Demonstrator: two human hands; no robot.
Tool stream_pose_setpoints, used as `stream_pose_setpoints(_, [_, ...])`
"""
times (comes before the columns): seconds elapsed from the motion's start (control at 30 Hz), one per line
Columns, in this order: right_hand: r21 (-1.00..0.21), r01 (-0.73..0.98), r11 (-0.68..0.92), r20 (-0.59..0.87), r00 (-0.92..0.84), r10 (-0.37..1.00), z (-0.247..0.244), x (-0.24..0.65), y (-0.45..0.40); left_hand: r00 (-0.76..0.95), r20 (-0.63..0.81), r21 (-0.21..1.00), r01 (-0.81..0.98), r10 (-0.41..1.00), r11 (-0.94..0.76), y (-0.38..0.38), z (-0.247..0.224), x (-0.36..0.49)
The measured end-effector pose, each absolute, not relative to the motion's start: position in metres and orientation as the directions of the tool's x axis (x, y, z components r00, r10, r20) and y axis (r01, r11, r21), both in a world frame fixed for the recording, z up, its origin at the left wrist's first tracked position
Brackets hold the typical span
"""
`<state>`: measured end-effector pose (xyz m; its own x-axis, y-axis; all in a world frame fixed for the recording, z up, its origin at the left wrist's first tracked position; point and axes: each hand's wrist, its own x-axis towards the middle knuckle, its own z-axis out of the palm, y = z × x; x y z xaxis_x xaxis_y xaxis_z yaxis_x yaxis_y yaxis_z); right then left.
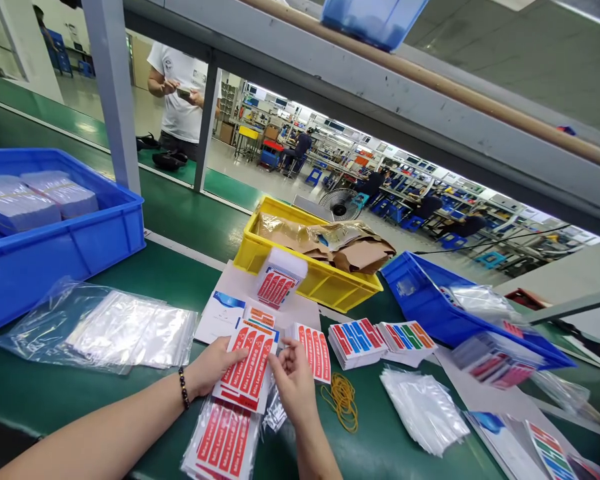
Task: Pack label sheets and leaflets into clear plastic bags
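Beyond the grey post, a person in a white T-shirt stands holding a small flat object. Two black items, kind unclear, lie near on the far green surface. Round fan behind yellow crate of crumpled brown paper. Farther off: seated workers, blue stool. Overhead shelf carries a blue bin.

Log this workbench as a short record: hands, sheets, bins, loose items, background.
Left hand: holds red-and-white label sheets
Right hand: at the sheets' right edge, fingers curled; grip unclear
Other sheets: two multicoloured stacks, right of the hands
Yellow bin: beyond the hands, holding brown packaging
Left blue bin: holds banded stacks
Loose on green table: yellowish rubber bands
Background: person in white shirt, holding a small object
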<state>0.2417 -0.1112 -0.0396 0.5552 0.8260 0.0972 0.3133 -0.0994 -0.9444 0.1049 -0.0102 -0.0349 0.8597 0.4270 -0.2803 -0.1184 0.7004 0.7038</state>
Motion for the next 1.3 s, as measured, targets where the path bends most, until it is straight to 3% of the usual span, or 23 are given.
stream_pose_setpoints(0.1, [-0.999, -0.001, 0.034, 0.03, 0.458, 0.888, -0.039, 0.243, -0.11, 0.898, -0.224, 0.784, -0.064, 0.378, 0.617, -0.009, -0.041, 0.103])
stream_pose_setpoints(0.2, [-0.99, -0.142, -0.015, -0.063, 0.343, 0.937, -0.037, 0.251, -0.111, 0.914, -0.114, 0.959, -0.001, 0.389, 0.284, -0.005, -0.044, 0.101])
stream_pose_setpoints(0.27, [-0.984, -0.17, 0.045, -0.054, 0.537, 0.842, -0.034, 0.26, -0.112, 0.902, -0.056, 0.997, 0.07, 0.429, -0.016, 0.0, -0.042, 0.098])
stream_pose_setpoints(0.33, [-0.963, -0.197, 0.181, -0.026, 0.742, 0.67, -0.029, 0.268, -0.112, 0.892, -0.036, 0.948, 0.173, 0.451, -0.266, 0.004, -0.038, 0.096])
stream_pose_setpoints(0.4, [-0.928, -0.217, 0.304, -0.026, 0.849, 0.528, -0.025, 0.271, -0.112, 0.924, -0.006, 0.88, 0.187, 0.384, -0.437, 0.007, -0.035, 0.094])
stream_pose_setpoints(0.47, [-0.907, -0.24, 0.345, -0.037, 0.864, 0.503, -0.024, 0.271, -0.111, 0.967, 0.059, 0.848, 0.082, 0.247, -0.523, 0.008, -0.034, 0.093])
stream_pose_setpoints(0.57, [-0.931, -0.25, 0.266, -0.048, 0.807, 0.588, -0.029, 0.268, -0.11, 0.973, 0.164, 0.853, -0.058, 0.162, -0.518, 0.007, -0.034, 0.094])
stream_pose_setpoints(0.87, [-0.984, -0.172, 0.037, -0.076, 0.605, 0.793, -0.035, 0.272, -0.115, 0.91, 0.227, 0.918, -0.081, 0.346, -0.388, 0.009, -0.034, 0.093])
stream_pose_setpoints(1.07, [-0.995, -0.09, 0.036, -0.008, 0.438, 0.899, -0.04, 0.26, -0.114, 0.878, 0.192, 0.928, -0.016, 0.439, -0.373, 0.006, -0.036, 0.097])
stream_pose_setpoints(1.17, [-0.986, 0.165, -0.028, 0.042, 0.403, 0.914, -0.039, 0.257, -0.116, 0.818, 0.25, 0.943, -0.084, 0.518, -0.322, 0.005, -0.038, 0.099])
stream_pose_setpoints(1.23, [-0.932, 0.361, -0.018, 0.089, 0.277, 0.957, -0.036, 0.256, -0.117, 0.8, 0.261, 0.955, -0.134, 0.541, -0.264, 0.003, -0.04, 0.1])
stream_pose_setpoints(1.3, [-0.907, 0.42, 0.026, 0.086, 0.124, 0.989, -0.031, 0.255, -0.118, 0.797, 0.245, 0.965, -0.144, 0.552, -0.221, 0.001, -0.042, 0.1])
